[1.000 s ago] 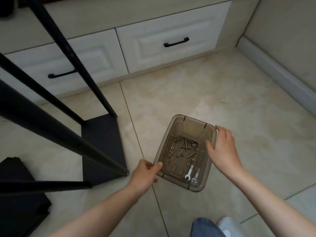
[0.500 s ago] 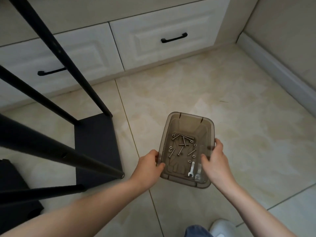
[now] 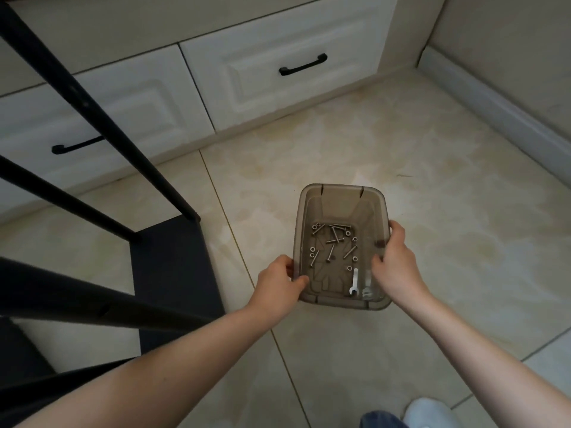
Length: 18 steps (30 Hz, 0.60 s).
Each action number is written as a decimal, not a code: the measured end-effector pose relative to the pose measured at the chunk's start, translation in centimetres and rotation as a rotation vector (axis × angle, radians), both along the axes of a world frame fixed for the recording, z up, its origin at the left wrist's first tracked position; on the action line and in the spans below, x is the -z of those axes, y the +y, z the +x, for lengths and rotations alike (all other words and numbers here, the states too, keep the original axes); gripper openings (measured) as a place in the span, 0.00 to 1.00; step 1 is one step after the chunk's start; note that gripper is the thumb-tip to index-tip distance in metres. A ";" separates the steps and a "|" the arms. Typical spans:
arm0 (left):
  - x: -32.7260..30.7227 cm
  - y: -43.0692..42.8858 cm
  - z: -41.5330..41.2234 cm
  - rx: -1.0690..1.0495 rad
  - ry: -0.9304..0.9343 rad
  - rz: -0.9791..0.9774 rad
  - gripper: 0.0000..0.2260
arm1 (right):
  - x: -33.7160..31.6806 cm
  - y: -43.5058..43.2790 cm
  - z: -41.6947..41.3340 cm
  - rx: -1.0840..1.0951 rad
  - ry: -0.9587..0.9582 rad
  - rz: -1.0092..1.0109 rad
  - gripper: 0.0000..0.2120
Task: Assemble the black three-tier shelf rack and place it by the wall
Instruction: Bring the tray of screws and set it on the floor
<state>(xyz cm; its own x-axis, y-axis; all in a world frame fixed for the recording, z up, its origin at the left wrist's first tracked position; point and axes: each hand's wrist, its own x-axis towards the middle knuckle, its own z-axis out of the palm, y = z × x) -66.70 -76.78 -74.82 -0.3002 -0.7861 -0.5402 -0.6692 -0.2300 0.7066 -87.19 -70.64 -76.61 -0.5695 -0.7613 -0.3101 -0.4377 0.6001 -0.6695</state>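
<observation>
The black rack frame (image 3: 173, 267) stands at nine o'clock. Both arms reach forward: my left hand (image 3: 278, 282) and right hand (image 3: 397, 264) curl round opposite rims of the smoky plastic bin (image 3: 340, 189), possibly clear of the tile (image 3: 432, 156), which carries bolts (image 3: 332, 242) and a small wrench (image 3: 354, 281).

Black rack (image 3: 173, 273); seemingly smoky-brown bin (image 3: 340, 201)

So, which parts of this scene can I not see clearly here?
Head view, rack: upper tiers cut off by the top and left edges.
Bolts in the bin: too small to count reliably.
Second tool beside the white wrench: too blurred to identify.
Shoe: cut off by the bottom edge.
</observation>
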 end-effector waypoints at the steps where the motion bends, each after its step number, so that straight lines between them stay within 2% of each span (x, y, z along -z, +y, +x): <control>1: -0.1 -0.1 0.1 -0.022 0.023 0.028 0.09 | -0.1 -0.2 0.0 -0.005 -0.003 0.008 0.31; 6: -0.6 0.1 1.0 -0.070 0.131 0.144 0.14 | -0.7 -1.3 -0.3 -0.032 0.011 0.086 0.32; 9: -1.4 0.0 2.0 -0.103 0.156 0.189 0.18 | -1.6 -2.0 0.0 -0.077 0.077 0.198 0.34; 13: -3.2 0.7 4.2 -0.071 0.121 0.215 0.16 | -3.8 -2.2 1.3 -0.309 0.437 0.380 0.36; 15: -4.5 1.4 5.7 -0.069 0.100 0.222 0.13 | -5.3 -2.8 2.0 -0.425 0.506 0.333 0.33; 18: -6.3 2.9 8.3 -0.078 0.077 0.216 0.10 | -7.8 -4.1 3.7 -0.598 0.470 0.206 0.31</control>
